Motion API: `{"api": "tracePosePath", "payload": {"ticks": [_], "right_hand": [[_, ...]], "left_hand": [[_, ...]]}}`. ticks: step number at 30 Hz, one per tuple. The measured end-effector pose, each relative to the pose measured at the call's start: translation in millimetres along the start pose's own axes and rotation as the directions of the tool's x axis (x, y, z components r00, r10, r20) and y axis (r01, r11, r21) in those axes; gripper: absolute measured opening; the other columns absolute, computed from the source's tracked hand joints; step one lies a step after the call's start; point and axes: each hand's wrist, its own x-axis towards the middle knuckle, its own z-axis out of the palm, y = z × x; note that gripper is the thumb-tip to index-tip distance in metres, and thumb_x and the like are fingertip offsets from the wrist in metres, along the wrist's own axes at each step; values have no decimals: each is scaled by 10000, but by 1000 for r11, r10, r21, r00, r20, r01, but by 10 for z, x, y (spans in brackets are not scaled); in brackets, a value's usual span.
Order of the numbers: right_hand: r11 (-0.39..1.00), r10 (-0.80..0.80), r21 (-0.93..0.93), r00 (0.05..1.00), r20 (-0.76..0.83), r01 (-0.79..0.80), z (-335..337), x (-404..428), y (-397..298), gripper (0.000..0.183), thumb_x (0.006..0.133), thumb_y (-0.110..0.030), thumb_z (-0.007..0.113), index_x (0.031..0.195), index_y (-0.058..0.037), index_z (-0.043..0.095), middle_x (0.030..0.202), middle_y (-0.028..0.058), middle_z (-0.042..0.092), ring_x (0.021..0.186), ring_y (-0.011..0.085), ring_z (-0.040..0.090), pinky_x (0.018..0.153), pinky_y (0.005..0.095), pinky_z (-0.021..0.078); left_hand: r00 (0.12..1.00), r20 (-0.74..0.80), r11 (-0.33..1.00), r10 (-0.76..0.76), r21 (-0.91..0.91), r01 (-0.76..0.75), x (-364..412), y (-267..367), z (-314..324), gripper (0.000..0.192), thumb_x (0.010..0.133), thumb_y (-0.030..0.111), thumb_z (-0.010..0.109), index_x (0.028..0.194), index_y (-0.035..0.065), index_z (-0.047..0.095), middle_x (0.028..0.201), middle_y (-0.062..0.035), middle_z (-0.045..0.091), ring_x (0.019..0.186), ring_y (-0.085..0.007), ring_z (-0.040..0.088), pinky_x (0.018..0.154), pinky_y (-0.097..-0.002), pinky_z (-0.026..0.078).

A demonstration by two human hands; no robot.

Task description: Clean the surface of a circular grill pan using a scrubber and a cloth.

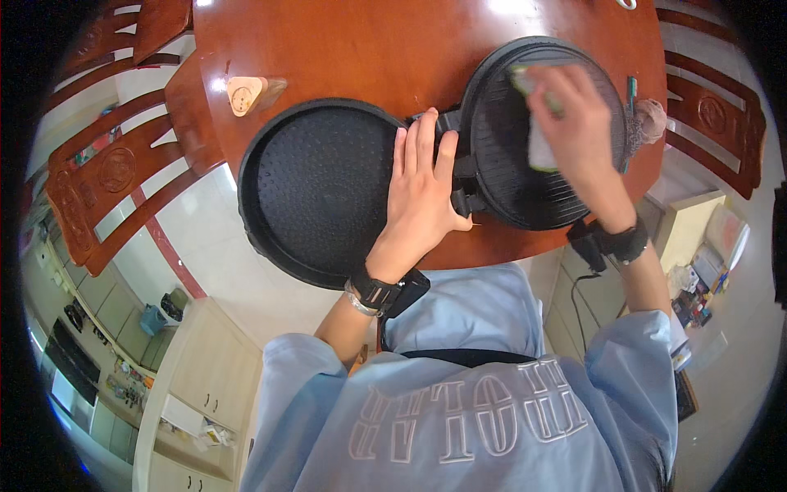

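Note:
A round black electric griddle lies opened out on the wooden table, its two pans joined by a hinge (464, 169). My left hand (424, 178) rests with spread fingers on the rim of the left pan (320, 190) beside the hinge, gripping nothing that shows. Over the ridged right pan (510, 178), my right hand (572, 117) holds a pale cloth with a green edge (542, 147) against the cooking surface. The right hand is blurred, and its fingers partly cover the cloth.
On the wooden table (369, 49) a beige triangular object (243, 95) stands at the left. A brownish mesh scrubber (650, 121) and a thin teal object (632, 92) lie right of the griddle. Carved wooden chairs (117, 172) flank the table. The left pan overhangs the table's near edge.

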Motion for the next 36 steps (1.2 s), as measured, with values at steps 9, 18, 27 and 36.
{"api": "tracePosePath", "payload": {"ticks": [9,18,27,36], "right_hand": [[995,67,77,997,50,-70,-31,-207,274,198,863,-27,619,1052,-80,641,939,132,598,774,333,648,683,395,545],[991,-97,114,978,185,76,187,-403,-318,338,811,-23,609,1144,-46,561,959,133,538,789,328,628,686,414,546],[996,81,-48,974,213,-72,-96,-522,-24,290,841,-28,595,1128,-65,613,951,137,537,756,340,635,670,432,546],[997,-35,-61,977,212,49,37,-523,-191,311,830,1,580,1132,-52,629,957,123,537,780,326,647,664,399,554]], "left_hand": [[1000,-2,1000,-8,-8,8,7,14,-13,1175,368,247,935,1338,18,311,1468,-260,231,1355,-458,270,1169,-573,179],[1000,10,1000,-12,-24,12,-4,20,2,1183,370,266,942,1366,-8,364,1491,-270,237,1404,-422,241,1177,-534,189],[1000,-7,1000,-15,-22,14,1,8,-24,1170,361,270,941,1354,-1,384,1483,-272,248,1399,-422,252,1178,-528,193],[1000,-22,999,13,-37,-14,-14,-5,-22,1170,362,259,939,1352,-3,375,1480,-275,249,1393,-434,253,1175,-535,194]]}}
